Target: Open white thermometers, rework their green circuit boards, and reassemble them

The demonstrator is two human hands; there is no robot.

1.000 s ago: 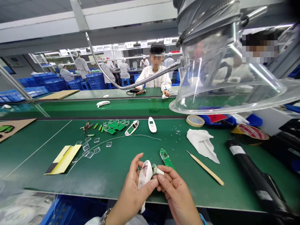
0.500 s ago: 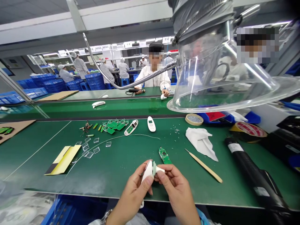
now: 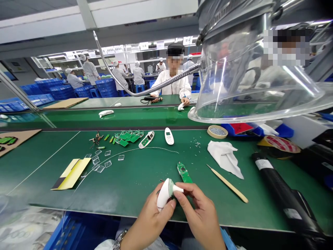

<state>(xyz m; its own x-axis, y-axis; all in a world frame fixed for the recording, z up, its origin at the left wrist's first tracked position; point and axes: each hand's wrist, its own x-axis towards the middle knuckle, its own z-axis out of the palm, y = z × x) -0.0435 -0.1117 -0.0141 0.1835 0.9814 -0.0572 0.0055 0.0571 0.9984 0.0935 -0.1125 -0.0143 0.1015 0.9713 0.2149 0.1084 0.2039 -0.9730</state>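
My left hand is closed round a small white plastic housing at the near edge of the green table. My right hand pinches the white tip with a green ring at the housing's upper end. Thin red wires show at the top of the housing. A green circuit board lies on the mat just beyond my fingers.
A wooden stick, a white cloth, a tape roll and a black cylinder lie to the right. Green boards, white housings, clear lenses and a yellow card lie left. A clear hood hangs overhead. A person sits across the conveyor.
The housing has turned from its open inside facing me to its closed back, and both hands have shifted it slightly lower toward the table edge.
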